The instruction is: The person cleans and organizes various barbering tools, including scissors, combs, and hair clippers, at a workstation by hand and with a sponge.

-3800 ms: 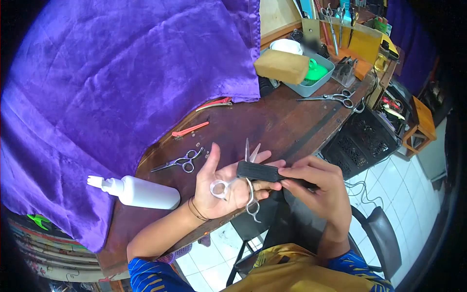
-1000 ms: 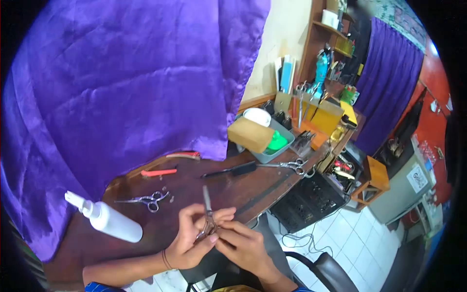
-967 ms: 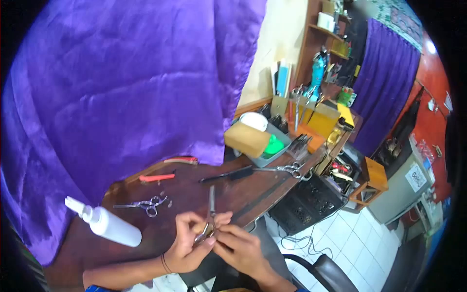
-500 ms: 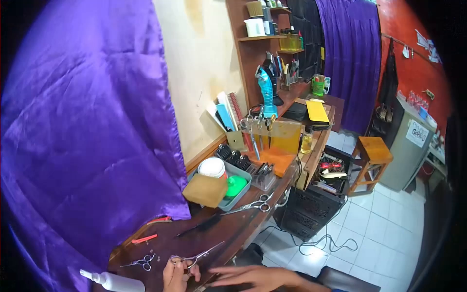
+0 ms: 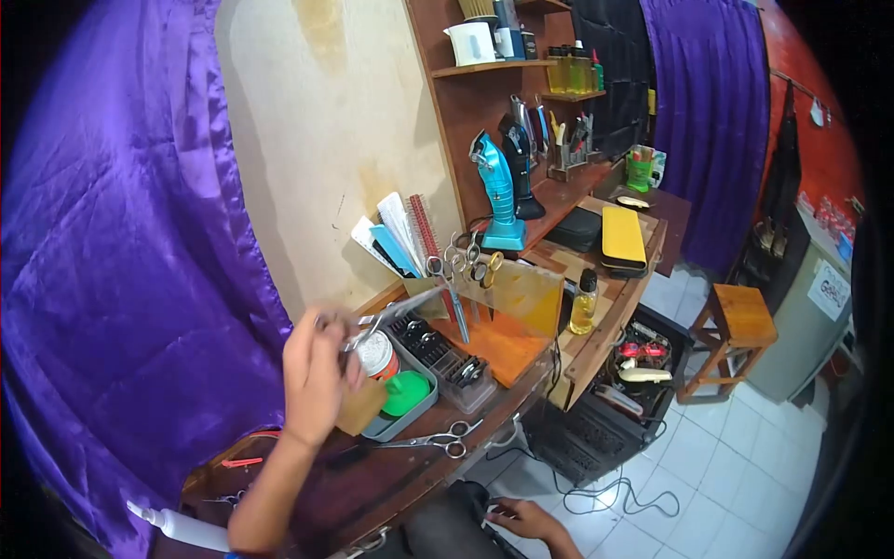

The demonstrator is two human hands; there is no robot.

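One pair of silver scissors (image 5: 399, 310) is gripped by its loops in the fingers of the left hand (image 5: 317, 368). It is held up above the brown wooden bench (image 5: 391, 477), near the amber scissor rack (image 5: 521, 293), and is judged lifted but not yet set anywhere. The right hand (image 5: 526, 517) is rested low, fingers released and holding nothing. One further pair of steel scissors (image 5: 438, 438) is counted on the bench, about four pairs in the rack, one blue clipper (image 5: 494, 191) and one white spray bottle (image 5: 177, 526).

Left hand (image 5: 317, 373), forearm upright, is held above the counter (image 5: 372, 484), fingers closed on scissors (image 5: 400, 306); right hand (image 5: 521, 517) lies open below the counter's front edge.
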